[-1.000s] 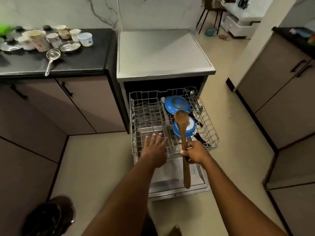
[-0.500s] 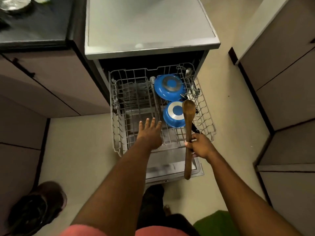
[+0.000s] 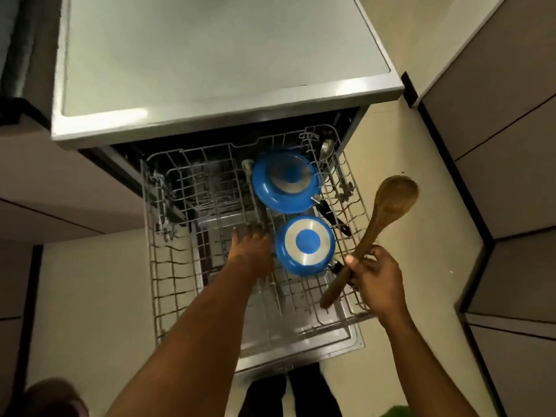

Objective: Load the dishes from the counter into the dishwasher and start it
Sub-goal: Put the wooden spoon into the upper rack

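Loading looks partly done: two blue pans lie bottom-up on the right of the pulled-out rack, the right hand grips a wooden spoon over the rack's right edge, the left hand reaches in with fingers straight, and starting the dishwasher is still to do.

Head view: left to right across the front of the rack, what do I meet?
Rack's left wall → left hand → nearer blue pan → right hand gripping the wooden spoon.

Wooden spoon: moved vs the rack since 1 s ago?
Yes. The bowl of the wooden spoon sat over the smaller blue pan; now it has swung right, past the right rim of the rack.
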Tool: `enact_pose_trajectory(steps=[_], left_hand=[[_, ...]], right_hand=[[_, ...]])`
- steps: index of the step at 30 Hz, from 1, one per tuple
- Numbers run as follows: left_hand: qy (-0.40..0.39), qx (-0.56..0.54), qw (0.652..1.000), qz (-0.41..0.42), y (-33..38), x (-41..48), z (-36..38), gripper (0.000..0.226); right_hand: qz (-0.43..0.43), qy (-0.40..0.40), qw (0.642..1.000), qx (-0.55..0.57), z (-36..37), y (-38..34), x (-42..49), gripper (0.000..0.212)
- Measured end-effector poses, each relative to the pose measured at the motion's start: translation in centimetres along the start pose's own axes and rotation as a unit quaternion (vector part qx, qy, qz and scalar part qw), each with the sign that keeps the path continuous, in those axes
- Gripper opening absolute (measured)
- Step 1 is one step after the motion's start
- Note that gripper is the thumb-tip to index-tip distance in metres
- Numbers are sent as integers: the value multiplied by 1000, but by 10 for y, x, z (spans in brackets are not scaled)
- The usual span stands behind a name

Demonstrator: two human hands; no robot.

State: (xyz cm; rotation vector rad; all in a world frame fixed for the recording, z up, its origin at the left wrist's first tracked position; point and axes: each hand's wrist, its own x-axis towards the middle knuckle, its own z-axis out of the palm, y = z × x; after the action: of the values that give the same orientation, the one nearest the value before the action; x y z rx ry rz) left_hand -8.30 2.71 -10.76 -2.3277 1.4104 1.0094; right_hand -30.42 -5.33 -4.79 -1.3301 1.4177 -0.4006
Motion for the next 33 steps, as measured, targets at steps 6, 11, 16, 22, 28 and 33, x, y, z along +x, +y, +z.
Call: enact_pose_trajectory(steps=[6,11,16,22,28,33], left_hand=[[-54,13,998,-35,-4,75,18,77],[-88,69,992,-53,-5,105,28,85],[-103,106,988,-52,-6,107,29,87],[-120,99,987,-41,-7,108,22,85],[-126,87,987,-45,-7,106,19,90],[-133,78,987,-41,-8,105,16,91]], right_hand=[[-127,115,985,12,6,-22,59,20],[-211,168,962,33,12,-33,98,23],[-272,196,942,2,33,-29,130,16],[-289,191,938,-26,49,-32,158,22],[-250,157,953,-71,62,-11,163,19],[-167,135,974,-73,70,2,168,25]])
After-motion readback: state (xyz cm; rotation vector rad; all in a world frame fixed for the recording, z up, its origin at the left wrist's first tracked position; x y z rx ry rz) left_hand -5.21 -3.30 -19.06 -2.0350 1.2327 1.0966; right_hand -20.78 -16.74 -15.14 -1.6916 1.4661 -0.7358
